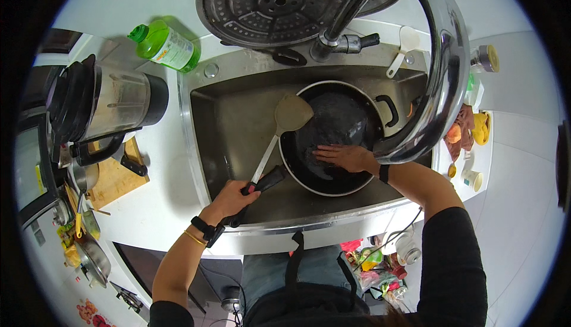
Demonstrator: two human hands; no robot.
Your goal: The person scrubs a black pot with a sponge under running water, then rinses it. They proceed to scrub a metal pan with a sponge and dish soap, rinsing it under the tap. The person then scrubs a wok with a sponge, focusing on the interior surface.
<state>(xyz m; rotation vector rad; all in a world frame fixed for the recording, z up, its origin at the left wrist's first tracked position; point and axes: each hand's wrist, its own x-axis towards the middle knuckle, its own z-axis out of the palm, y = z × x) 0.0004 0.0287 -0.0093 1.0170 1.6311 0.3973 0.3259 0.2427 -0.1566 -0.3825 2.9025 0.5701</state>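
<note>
A black non-stick wok with a pale rim sits in the stainless steel sink, its inside wet. My right hand lies inside it, fingers spread, with the palm turned down near the lower wall; nothing shows in its grasp. My left hand is closed around the black grip of a metal wok spatula. The spatula blade overlaps the wok's left rim. Next to my left fingers is the wok's long black handle; whether they hold it too, I cannot tell. A small loop handle projects on the wok's right.
The chrome faucet arches over the sink's right side. Steamer plates lean behind. A green detergent bottle and a blender stand left, near a knife on a cutting board. A white scoop lies at the back right.
</note>
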